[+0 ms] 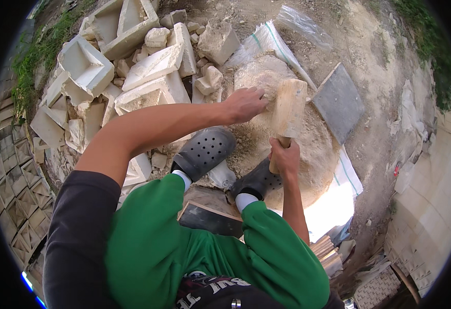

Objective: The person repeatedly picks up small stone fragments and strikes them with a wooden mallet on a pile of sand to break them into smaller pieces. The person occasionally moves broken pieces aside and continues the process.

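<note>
My right hand (285, 155) is wrapped round the handle of a wooden mallet (290, 107). Its thick pale head points away from me, over a spread of crushed whitish plaster (308, 154). Just left of the mallet head, my left hand (247, 104) hangs over the crushed material with its fingers curled in. Whatever lies under those fingers is hidden. Beyond that hand a broad pale block (264, 74) rests in the powder. A white woven sack (346, 177) with green stripes lies beneath the heap and shows at its edges.
Broken plaster mould pieces (153, 67) are piled at the left. A grey slab (340, 103) leans right of the heap, with clear plastic (304, 26) farther off. My feet, in dark clogs (205, 152), stand at the near edge. Patterned tiles (22, 180) lie far left.
</note>
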`<state>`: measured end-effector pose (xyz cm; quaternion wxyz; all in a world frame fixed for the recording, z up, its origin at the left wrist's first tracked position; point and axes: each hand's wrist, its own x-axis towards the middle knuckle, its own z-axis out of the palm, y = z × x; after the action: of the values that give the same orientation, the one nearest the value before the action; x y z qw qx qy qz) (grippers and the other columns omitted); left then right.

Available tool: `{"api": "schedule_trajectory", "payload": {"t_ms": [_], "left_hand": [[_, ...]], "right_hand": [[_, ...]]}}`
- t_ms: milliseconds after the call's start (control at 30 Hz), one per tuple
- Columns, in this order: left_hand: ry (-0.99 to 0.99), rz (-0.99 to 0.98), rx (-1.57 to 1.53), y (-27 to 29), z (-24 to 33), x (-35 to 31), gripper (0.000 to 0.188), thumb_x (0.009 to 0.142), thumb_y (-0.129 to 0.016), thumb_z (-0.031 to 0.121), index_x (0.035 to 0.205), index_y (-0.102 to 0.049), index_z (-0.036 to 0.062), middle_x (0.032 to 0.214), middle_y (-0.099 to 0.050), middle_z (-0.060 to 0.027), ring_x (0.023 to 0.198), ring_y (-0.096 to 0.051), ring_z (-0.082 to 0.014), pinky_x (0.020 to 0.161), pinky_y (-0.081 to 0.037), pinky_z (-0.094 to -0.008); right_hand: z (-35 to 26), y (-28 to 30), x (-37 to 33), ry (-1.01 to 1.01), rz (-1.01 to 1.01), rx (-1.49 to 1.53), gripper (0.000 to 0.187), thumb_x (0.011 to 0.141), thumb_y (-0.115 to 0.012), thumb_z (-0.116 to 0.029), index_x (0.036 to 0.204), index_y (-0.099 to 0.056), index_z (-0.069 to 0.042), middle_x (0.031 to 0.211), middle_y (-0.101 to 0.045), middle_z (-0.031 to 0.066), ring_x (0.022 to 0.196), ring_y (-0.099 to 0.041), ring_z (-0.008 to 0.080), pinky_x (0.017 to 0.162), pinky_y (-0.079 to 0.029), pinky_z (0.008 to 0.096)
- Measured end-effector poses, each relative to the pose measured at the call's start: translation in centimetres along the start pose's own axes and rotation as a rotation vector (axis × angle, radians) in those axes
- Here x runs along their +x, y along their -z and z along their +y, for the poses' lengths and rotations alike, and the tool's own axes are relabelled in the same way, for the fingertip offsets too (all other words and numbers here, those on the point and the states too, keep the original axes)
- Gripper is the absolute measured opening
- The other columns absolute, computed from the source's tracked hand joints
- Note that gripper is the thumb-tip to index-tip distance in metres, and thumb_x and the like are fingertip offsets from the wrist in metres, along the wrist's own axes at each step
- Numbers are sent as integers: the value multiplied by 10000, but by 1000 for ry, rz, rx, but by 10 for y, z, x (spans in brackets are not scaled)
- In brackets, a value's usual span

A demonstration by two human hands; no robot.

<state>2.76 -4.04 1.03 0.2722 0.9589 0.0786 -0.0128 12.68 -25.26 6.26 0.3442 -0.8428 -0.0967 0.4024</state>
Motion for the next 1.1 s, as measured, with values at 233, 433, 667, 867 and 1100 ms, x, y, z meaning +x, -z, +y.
{"api": "schedule_trajectory", "payload": {"t_ms": [233,433,667,867,1100], "left_hand": [[111,125,-14,5,-8,12,267,903,-675,291,1053,-617,78,983,-634,-107,943,-655,-319,752,-544,-452],[274,174,-113,15,-26,7,321,918,-682,349,1077,-610,80,996,-642,-104,948,-661,-323,777,-532,-442],[283,197,-127,23,-33,-16,322,889,-722,319,1092,-615,93,983,-662,-85,931,-669,-299,776,-530,-422],[304,159,-137,20,-27,-16,275,888,-718,295,1067,-632,104,976,-675,-81,909,-679,-294,762,-533,-428],[298,141,-209,17,-30,-13,240,892,-700,295,1011,-660,89,951,-688,-115,933,-673,-329,784,-537,-457]], "right_hand": [[0,-2,3,-4,4,-10,336,823,-749,-238,966,-641,46,721,-675,105,533,-667,194,523,-525,339],[-10,1,13,29,-35,8,330,826,-760,-230,960,-652,51,705,-685,100,545,-673,183,527,-526,333],[-39,-2,-10,243,-51,128,217,872,-736,-157,941,-660,34,683,-645,68,521,-627,154,484,-495,304],[-2,-27,26,80,-17,-243,265,833,-749,-237,910,-695,11,695,-690,100,581,-679,177,558,-522,329],[-51,-11,-1,179,-37,-117,269,843,-743,-232,879,-683,28,654,-665,96,531,-652,170,518,-510,328]]}}
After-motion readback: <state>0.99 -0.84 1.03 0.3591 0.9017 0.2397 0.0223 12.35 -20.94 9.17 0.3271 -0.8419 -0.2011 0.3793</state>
